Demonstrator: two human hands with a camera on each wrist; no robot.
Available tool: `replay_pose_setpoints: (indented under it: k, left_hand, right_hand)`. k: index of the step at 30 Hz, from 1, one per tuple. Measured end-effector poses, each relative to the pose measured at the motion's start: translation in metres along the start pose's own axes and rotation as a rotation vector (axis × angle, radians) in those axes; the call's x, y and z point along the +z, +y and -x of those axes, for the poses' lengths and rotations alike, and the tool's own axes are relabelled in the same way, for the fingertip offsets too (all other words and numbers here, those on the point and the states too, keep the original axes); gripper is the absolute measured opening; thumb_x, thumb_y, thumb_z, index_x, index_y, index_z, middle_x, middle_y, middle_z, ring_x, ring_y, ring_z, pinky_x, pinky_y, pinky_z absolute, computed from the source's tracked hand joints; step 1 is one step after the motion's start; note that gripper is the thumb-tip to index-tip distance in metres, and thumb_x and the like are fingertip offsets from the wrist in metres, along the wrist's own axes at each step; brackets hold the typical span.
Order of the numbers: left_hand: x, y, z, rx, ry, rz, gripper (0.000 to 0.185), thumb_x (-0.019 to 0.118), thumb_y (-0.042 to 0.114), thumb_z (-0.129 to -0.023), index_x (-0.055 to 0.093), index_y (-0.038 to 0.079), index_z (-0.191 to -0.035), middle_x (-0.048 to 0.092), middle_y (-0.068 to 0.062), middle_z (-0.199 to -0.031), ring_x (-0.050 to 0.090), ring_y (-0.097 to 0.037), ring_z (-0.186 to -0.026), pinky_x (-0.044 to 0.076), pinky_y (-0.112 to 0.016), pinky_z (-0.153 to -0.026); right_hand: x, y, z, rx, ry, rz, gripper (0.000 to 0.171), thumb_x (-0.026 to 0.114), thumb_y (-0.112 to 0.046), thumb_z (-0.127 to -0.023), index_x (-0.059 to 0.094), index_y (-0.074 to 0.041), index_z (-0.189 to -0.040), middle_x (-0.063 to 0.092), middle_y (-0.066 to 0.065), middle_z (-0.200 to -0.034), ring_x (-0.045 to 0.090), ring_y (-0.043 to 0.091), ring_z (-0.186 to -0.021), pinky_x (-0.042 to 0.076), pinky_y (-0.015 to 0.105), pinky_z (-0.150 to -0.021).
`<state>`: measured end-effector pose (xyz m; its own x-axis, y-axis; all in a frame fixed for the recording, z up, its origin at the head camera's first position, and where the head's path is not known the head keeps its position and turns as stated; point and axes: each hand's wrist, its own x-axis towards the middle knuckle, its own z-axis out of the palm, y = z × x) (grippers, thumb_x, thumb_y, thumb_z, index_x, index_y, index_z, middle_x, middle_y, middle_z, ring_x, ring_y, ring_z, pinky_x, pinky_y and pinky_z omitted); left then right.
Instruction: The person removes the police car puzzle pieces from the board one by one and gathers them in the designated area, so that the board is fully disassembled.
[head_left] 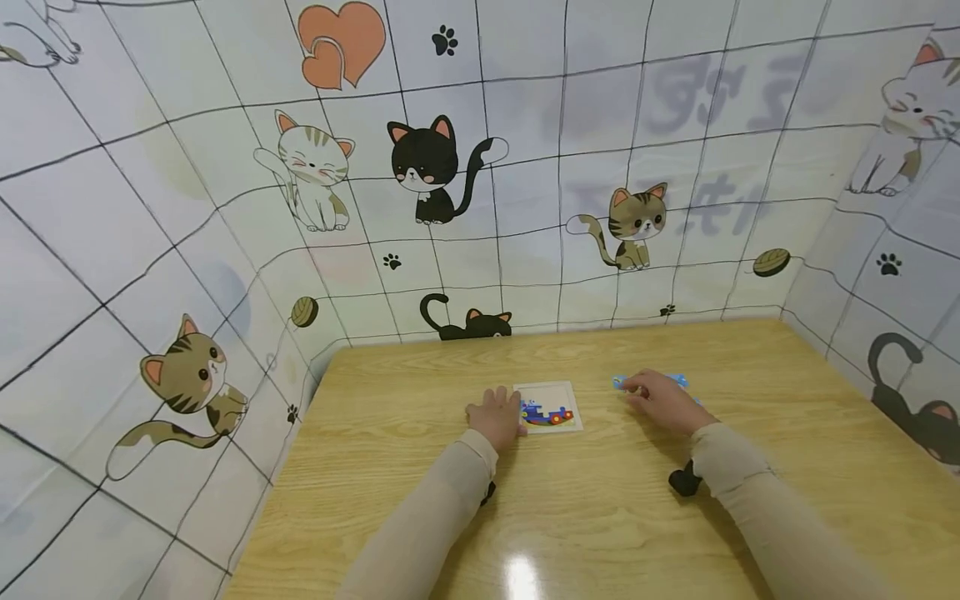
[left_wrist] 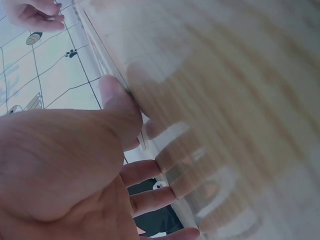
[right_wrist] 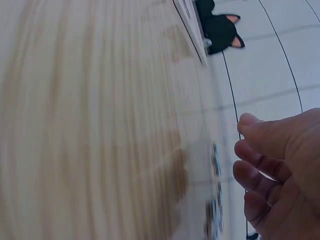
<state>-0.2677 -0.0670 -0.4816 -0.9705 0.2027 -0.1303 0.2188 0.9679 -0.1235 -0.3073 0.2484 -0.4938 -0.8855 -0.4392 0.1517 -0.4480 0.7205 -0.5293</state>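
A square jigsaw puzzle board (head_left: 557,388) with a pale frame lies on the table, partly filled with blue, red and yellow pieces. My left hand (head_left: 497,419) rests at its left side, fingers spread, with the thumb at the board's edge (left_wrist: 102,55) in the left wrist view. My right hand (head_left: 663,402) is over several loose blue puzzle pieces (head_left: 678,380) to the right of the board, partly hiding them. One piece (head_left: 618,382) shows just beyond its fingertips. In the right wrist view, the fingers (right_wrist: 250,175) are loosely bent above the flat pieces (right_wrist: 218,200), with nothing between them.
The wooden table (head_left: 570,517) extends around the board and pieces. Behind it and on both sides stand white gridded walls (head_left: 525,200) printed with cats, paw prints and hearts. A black device (head_left: 684,481) sits under the right wrist.
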Motion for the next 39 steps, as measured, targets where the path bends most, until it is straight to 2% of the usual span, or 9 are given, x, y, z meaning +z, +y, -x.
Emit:
replay_pose_setpoints:
  k: [5, 11, 15, 20, 24, 29, 34, 39]
  left_hand:
    - [-0.003, 0.001, -0.002, -0.012, -0.011, -0.001, 0.069, 0.051, 0.057, -0.091, 0.035, 0.025, -0.15, 0.044, -0.004, -0.124, 0.041, -0.023, -0.107, 0.048, -0.05, -0.073]
    - [0.004, 0.001, -0.004, -0.013, -0.015, 0.017, 0.07, 0.054, 0.057, -0.09, 0.037, 0.024, -0.149, 0.045, -0.004, -0.125, 0.042, -0.023, -0.109, 0.049, -0.052, -0.074]
    - [0.007, 0.0, -0.006, -0.022, -0.002, 0.025, 0.069, 0.056, 0.055, -0.089, 0.038, 0.024, -0.148, 0.046, -0.004, -0.126, 0.043, -0.024, -0.109, 0.048, -0.052, -0.073]
    - [0.007, 0.0, -0.006, -0.017, 0.006, 0.012, 0.069, 0.054, 0.056, -0.09, 0.037, 0.024, -0.149, 0.046, -0.004, -0.126, 0.043, -0.024, -0.107, 0.047, -0.051, -0.071]
    - [0.003, 0.002, -0.003, -0.009, 0.005, -0.006, 0.069, 0.051, 0.057, -0.09, 0.036, 0.024, -0.149, 0.046, -0.004, -0.126, 0.043, -0.023, -0.104, 0.047, -0.049, -0.069]
    - [-0.004, 0.002, 0.003, -0.009, 0.005, -0.03, 0.068, 0.05, 0.059, -0.09, 0.037, 0.026, -0.149, 0.047, -0.004, -0.121, 0.043, -0.022, -0.101, 0.047, -0.046, -0.065]
    - [-0.004, 0.0, 0.002, -0.014, 0.005, -0.04, 0.068, 0.049, 0.059, -0.09, 0.036, 0.027, -0.149, 0.046, -0.004, -0.121, 0.042, -0.022, -0.102, 0.048, -0.047, -0.068]
    - [-0.001, -0.001, -0.002, -0.011, -0.006, -0.035, 0.07, 0.048, 0.06, -0.09, 0.035, 0.027, -0.15, 0.046, -0.004, -0.121, 0.041, -0.022, -0.101, 0.046, -0.046, -0.067]
  right_hand:
    - [0.023, -0.029, -0.02, -0.023, -0.046, -0.032, 0.026, 0.059, -0.011, -0.096, 0.064, -0.003, -0.121, 0.059, 0.008, -0.106, 0.051, 0.017, -0.083, 0.046, 0.036, -0.071]
    - [0.048, -0.061, -0.04, -0.076, -0.11, -0.061, 0.026, 0.059, -0.013, -0.096, 0.065, -0.002, -0.12, 0.06, 0.007, -0.106, 0.056, 0.014, -0.085, 0.049, 0.034, -0.073]
    - [0.06, -0.076, -0.054, -0.112, -0.131, -0.032, 0.027, 0.061, -0.015, -0.096, 0.066, -0.003, -0.118, 0.06, 0.004, -0.102, 0.056, 0.013, -0.084, 0.049, 0.033, -0.074]
    - [0.072, -0.088, -0.066, -0.174, -0.181, 0.026, 0.035, 0.063, -0.017, -0.095, 0.061, 0.003, -0.124, 0.057, 0.006, -0.1, 0.053, 0.011, -0.077, 0.048, 0.03, -0.071]
    - [0.079, -0.092, -0.069, -0.128, -0.19, 0.067, 0.038, 0.062, -0.019, -0.095, 0.059, 0.001, -0.128, 0.055, 0.003, -0.098, 0.049, 0.009, -0.075, 0.047, 0.03, -0.071]
    - [0.082, -0.096, -0.07, -0.089, -0.163, 0.092, 0.029, 0.065, -0.017, -0.093, 0.065, -0.005, -0.119, 0.054, 0.001, -0.094, 0.049, 0.01, -0.075, 0.046, 0.032, -0.072]
    - [0.081, -0.102, -0.07, -0.091, -0.149, 0.086, 0.028, 0.067, -0.015, -0.092, 0.064, -0.003, -0.117, 0.055, 0.002, -0.094, 0.051, 0.011, -0.078, 0.047, 0.033, -0.073]
    - [0.079, -0.107, -0.073, -0.049, -0.15, 0.031, 0.028, 0.068, -0.007, -0.089, 0.063, 0.001, -0.116, 0.061, 0.004, -0.094, 0.055, 0.013, -0.081, 0.049, 0.035, -0.075]
